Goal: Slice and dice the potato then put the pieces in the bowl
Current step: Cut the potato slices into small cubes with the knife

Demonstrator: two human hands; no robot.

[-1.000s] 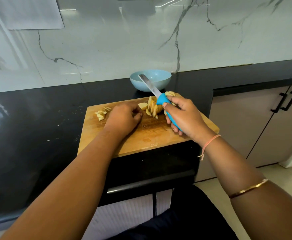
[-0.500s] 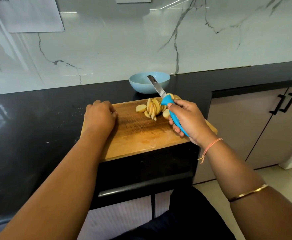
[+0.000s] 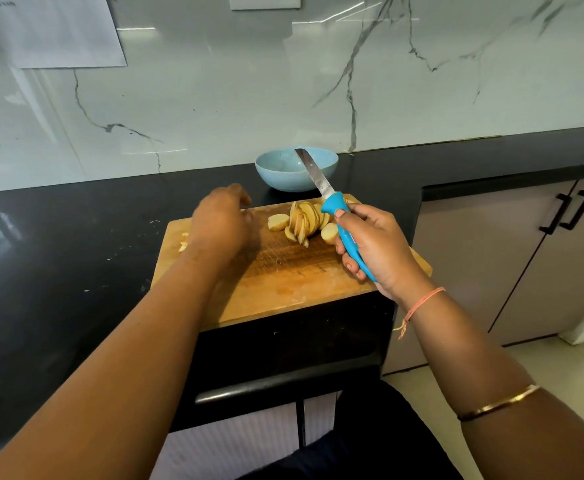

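We are gripping the knife (image 3: 321, 183) in our right hand (image 3: 375, 249), left hand (image 3: 223, 225) loose above the cutting board (image 3: 283, 282); potato slices (image 3: 304, 220) are awaiting dicing, the bowl (image 3: 295, 168) apparently empty.

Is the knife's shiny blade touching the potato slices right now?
Apart. In the head view the knife blade is raised and points up toward the blue bowl, above the potato slices lying on the cutting board; only the right hand holds it.
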